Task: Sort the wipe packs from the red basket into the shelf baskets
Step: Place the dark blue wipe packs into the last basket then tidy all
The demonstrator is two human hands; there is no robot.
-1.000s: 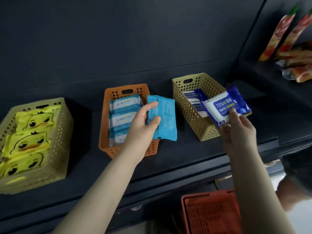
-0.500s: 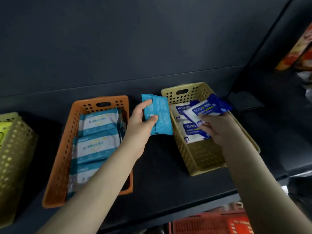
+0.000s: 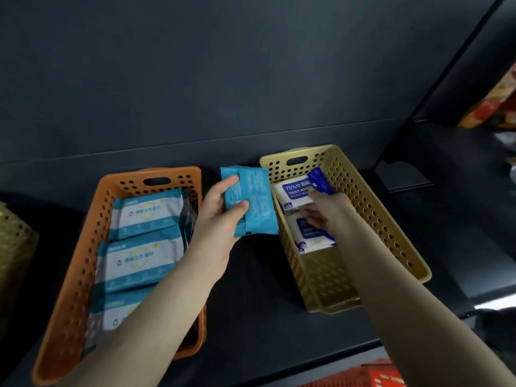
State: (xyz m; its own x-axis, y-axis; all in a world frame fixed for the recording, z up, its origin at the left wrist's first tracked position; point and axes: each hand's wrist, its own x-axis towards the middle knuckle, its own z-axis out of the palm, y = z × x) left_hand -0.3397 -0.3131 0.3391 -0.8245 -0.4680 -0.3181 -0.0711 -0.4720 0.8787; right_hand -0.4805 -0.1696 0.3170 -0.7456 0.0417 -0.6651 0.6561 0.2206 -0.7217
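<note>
My left hand [image 3: 220, 216] grips a light-blue wipe pack [image 3: 255, 202], back side up, in the gap between the orange basket [image 3: 122, 185] and the tan basket [image 3: 371, 219]. My right hand [image 3: 325, 212] is inside the tan basket, fingers on a blue-and-white 75% alcohol wipe pack [image 3: 300, 188] lying at the basket's far end. Another such pack [image 3: 314, 238] lies just nearer. The orange basket holds three white-and-teal packs [image 3: 145, 210] in a row. A corner of the red basket [image 3: 363, 377] shows at the bottom edge.
All the baskets stand on a dark shelf [image 3: 251, 289] with a dark back wall. A yellow-green basket [image 3: 14, 247] is partly visible at the far left. Colourful snack packets [image 3: 497, 107] sit on the neighbouring shelf at right.
My right hand has lowered the alcohol wipe pack into the tan basket's far end. My left hand holds the light-blue pack in about the same place. The view has moved closer to the shelf.
</note>
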